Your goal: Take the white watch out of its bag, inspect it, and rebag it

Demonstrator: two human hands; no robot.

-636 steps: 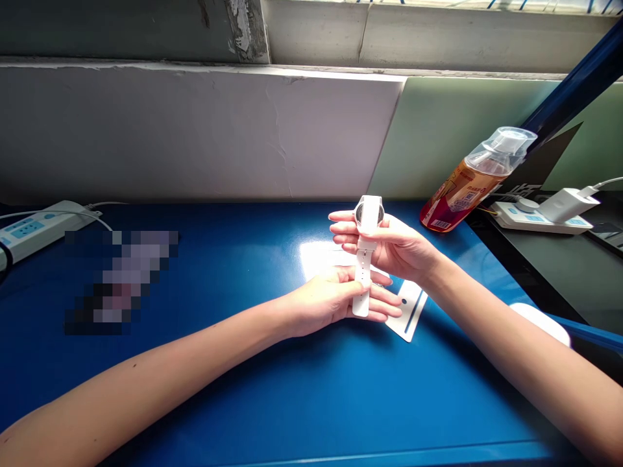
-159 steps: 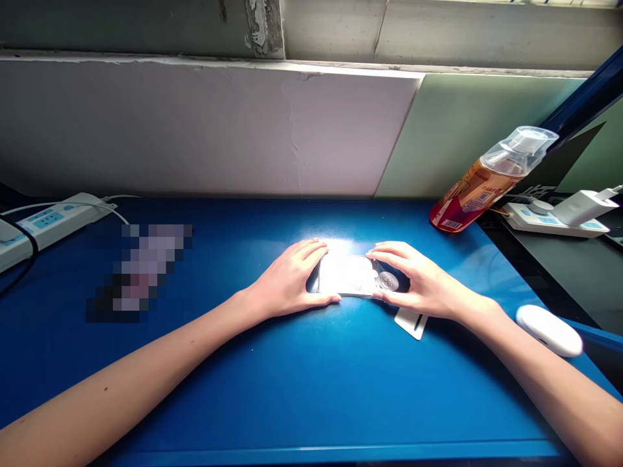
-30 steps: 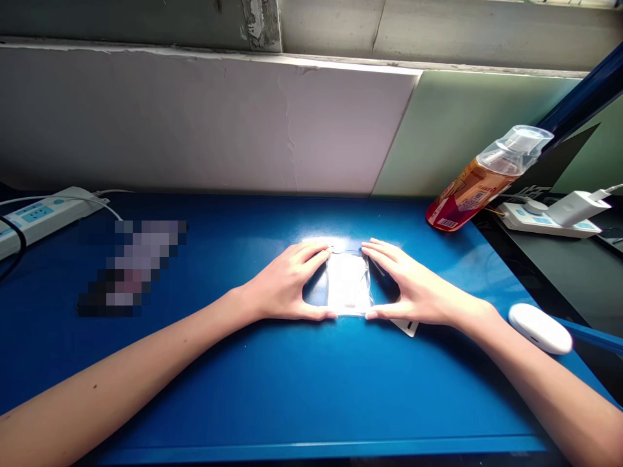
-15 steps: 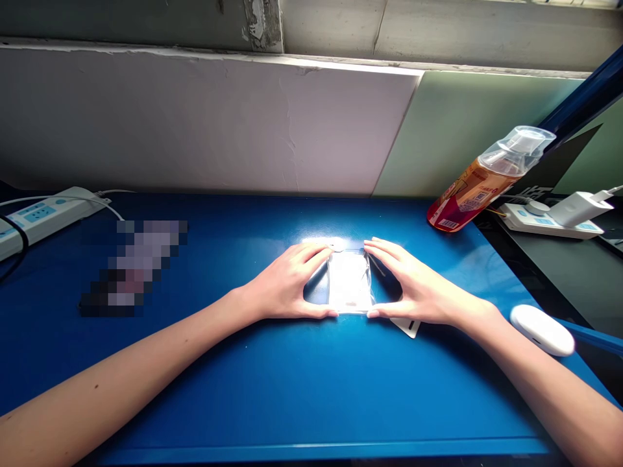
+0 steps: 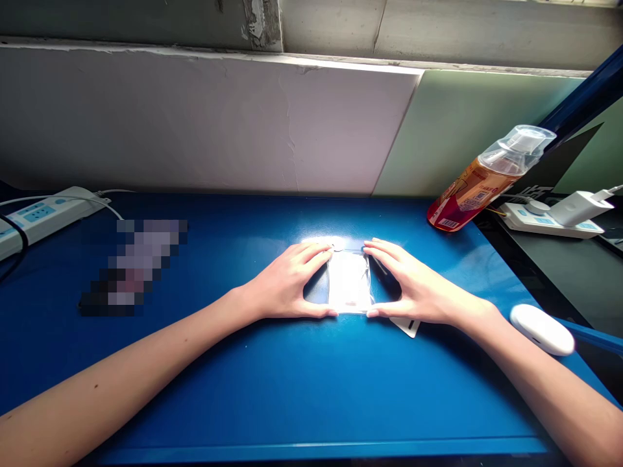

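A small, flat clear plastic pouch [image 5: 349,285] lies on the blue table [image 5: 311,376], its middle washed out by bright glare so that its contents cannot be made out. My left hand [image 5: 296,280] spans its left side, thumb at the near edge and fingertips at the far left corner. On the other side my right hand [image 5: 411,282] grips it likewise, thumb near and fingertips at the far right corner. Part of a white card with a dark slot [image 5: 406,326] shows from beneath my right hand.
A tall bottle with a red-orange label [image 5: 472,188] stands at the back right. Beside my right forearm lies a white rounded case [image 5: 542,329]. White power strips [image 5: 63,211] sit at both sides, with cables. A pixelated object [image 5: 139,266] is at left; a wall [image 5: 219,123] rises behind.
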